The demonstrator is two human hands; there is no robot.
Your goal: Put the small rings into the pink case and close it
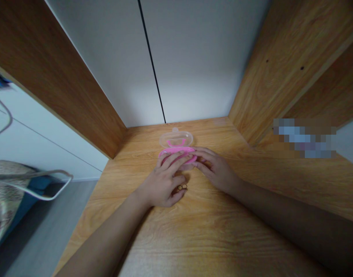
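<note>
Right hand [221, 171]: fingers and thumb close about the right end of a pink box [183, 149], the grip narrow and holding that end. Left hand [162, 182]: the longer fingers reach over the box, their tips at its inside. Its thumb and forefinger stand slightly apart, with a small pair of gold loops [182, 187] between them; whether this grip pinches the loops cannot be told. What else the box contains is hidden by the fingers.

The box rests on the wooden desk [176, 238], near the back edge, its long side running across. A clear lid [176, 137] lies open along the far side of the box. It is oval, with a tab at its far edge and a pink curved handle [176, 145].

Beyond the lid, a pale back panel [193, 69] rises from the desk, crossed by one black seam [152, 61]. Wooden side panels flank it, left [64, 77] and right [268, 69]; the right one shows small dark holes. An item further right is masked by coarse squares and cannot be identified.

Outside the left panel: a white cabinet [49, 123], grey floor [69, 215], and patterned fabric [6, 188] beside a pale rail [52, 198].
</note>
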